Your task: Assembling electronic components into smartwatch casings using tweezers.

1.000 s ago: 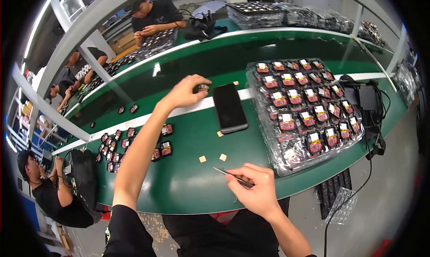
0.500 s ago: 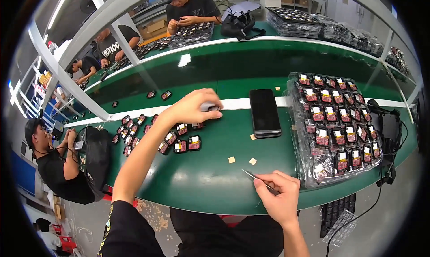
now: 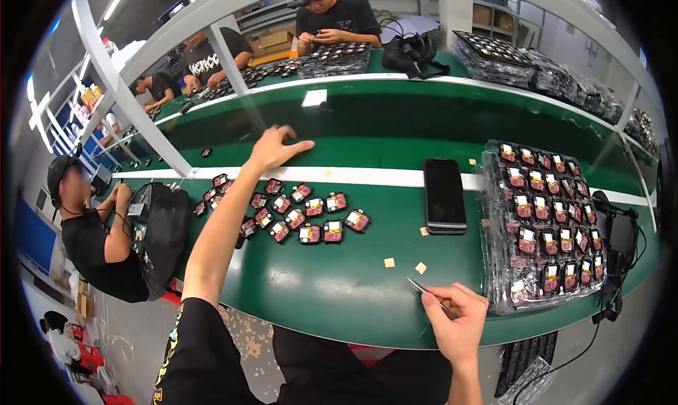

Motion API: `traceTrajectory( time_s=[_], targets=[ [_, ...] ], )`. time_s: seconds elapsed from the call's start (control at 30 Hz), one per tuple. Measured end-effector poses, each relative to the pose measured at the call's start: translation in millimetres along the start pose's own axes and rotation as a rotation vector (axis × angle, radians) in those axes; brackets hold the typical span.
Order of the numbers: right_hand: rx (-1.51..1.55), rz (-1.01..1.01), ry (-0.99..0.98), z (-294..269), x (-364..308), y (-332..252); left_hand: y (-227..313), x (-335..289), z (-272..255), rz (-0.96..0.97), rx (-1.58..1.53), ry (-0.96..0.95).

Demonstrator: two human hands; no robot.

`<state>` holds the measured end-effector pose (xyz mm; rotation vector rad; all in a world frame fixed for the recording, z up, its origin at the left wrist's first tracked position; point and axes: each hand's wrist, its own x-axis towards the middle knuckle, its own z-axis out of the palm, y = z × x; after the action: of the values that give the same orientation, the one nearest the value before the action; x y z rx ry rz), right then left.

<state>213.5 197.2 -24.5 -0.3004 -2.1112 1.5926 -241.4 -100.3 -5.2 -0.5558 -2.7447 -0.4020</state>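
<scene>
- Pinching slim metal tweezers point(image 3: 425, 292), the right hand point(image 3: 458, 322) has its fingers closed on them; the long axis runs up-left, tip away from the fingers.
- Two tan chips point(image 3: 404, 265) lie just beyond that tip, seemingly unplaced.
- Small red-and-black parts point(image 3: 304, 211) sit grouped below the left hand point(image 3: 274, 149), whose fingers are spread, holding nothing.
- A filled tray point(image 3: 547, 225) suggests the work is well along.

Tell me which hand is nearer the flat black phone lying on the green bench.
Right. The right hand, holding thin metal tweezers, sits just below the flat black phone; the left hand reaches far to its left, over the white strip.
</scene>
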Motion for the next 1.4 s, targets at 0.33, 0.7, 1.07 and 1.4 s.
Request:
traceTrajectory(
  time_s=[0.33,0.7,1.07,1.4],
  targets=[
    [-0.002,0.016,0.026,0,-1,7,34,-26,-12,0.110,-0.230,-0.206],
    [-0.003,0.042,0.034,1,-1,5,38,-90,-52,0.361,-0.446,-0.216],
    [-0.019,0.099,0.004,1,2,4,-223,-21,-27,-0.361,0.233,0.046],
    [-0.007,0.099,0.037,7,5,3,-135,-20,-38,0.176,-0.139,0.112]
  ],
)
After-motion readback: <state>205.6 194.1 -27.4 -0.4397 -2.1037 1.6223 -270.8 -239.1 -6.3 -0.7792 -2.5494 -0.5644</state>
